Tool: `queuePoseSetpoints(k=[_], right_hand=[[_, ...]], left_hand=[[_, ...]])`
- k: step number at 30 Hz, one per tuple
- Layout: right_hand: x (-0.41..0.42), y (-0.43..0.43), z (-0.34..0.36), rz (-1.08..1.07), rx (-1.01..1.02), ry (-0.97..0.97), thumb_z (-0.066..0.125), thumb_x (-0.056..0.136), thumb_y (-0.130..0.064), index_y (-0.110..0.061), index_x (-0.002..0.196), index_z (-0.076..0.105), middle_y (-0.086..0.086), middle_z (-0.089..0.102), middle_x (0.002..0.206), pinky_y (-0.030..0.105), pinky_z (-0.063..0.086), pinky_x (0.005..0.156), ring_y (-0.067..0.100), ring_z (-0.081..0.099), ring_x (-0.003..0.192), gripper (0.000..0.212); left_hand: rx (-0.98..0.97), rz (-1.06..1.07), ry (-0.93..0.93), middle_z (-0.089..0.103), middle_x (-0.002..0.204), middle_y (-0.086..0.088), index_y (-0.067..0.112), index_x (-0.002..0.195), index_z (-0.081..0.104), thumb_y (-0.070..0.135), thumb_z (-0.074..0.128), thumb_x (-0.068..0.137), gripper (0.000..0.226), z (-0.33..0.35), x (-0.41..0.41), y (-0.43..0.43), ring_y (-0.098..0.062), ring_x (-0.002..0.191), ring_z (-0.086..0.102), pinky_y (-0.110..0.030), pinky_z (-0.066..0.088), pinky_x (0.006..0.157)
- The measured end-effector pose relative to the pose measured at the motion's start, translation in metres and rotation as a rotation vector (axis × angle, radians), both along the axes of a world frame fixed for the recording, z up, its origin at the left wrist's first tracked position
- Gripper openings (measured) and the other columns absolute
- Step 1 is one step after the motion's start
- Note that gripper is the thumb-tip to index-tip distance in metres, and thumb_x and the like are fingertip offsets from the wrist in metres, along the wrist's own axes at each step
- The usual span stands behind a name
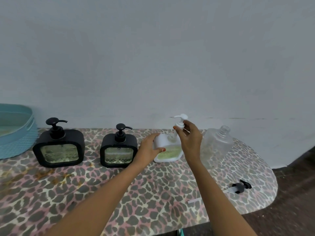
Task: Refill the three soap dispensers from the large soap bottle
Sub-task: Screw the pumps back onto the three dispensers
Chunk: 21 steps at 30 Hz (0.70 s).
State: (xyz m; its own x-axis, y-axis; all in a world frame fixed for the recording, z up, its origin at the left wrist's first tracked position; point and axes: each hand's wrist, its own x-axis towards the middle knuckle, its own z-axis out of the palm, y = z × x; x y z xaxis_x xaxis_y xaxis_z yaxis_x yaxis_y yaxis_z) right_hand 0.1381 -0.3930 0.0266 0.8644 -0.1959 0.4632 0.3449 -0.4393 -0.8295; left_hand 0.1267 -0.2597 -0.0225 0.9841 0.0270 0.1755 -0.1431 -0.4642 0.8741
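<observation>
The white soap dispenser (167,151) was parked toward the back of the table, right of the middle, and some green soap could be seen through its front window. It was gripped on its left side by the left hand (150,148), with the fingers curled over the top corner and the thumb laid across the front. The white pump (179,122) was pinched at its collar by the fingertips of the right hand (189,138), right above the dispenser's neck. Whether it was actually threaded in couldn't be told.

Just to the right, partly hidden by that right hand, the large soap bottle (217,147) was stood with its neck uncapped, clear and looking pretty much empty. A black pump (240,187) with a pale tube was laid on its side near the front right edge, well apart from the bottle.

To the left, a smaller black dispenser (118,151) was set near the left hand, then a bigger black dispenser (58,148), both with pumps fitted. A teal basket (18,138) was tucked at the far left. Everything was set on a leopard-print cloth (119,193).
</observation>
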Motion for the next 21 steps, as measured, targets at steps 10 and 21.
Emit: queuePoseSetpoints(k=[10,21], right_hand=[[-0.005,0.001,-0.029,0.014,-0.050,0.054,0.071,0.080,-0.012,-0.004,0.111,0.058,-0.004,0.059,0.099,0.010,0.044,0.079,0.013,0.058,0.096,0.035],[0.006,0.006,-0.033,-0.006,-0.165,0.122,0.079,0.070,-0.027,-0.008,0.101,0.055,0.000,0.054,0.090,0.033,0.045,0.075,0.019,0.053,0.083,0.044]], left_hand=[[-0.026,0.010,0.007,0.049,0.133,-0.009,0.010,0.129,0.045,0.015,0.071,0.076,0.060,-0.002,-0.002,0.001,-0.023,0.122,0.047,-0.027,0.036,0.096],[-0.040,0.012,0.013,0.048,0.134,-0.009,0.010,0.130,0.044,0.014,0.071,0.076,0.060,0.000,-0.003,0.000,-0.022,0.123,0.046,-0.027,0.035,0.098]])
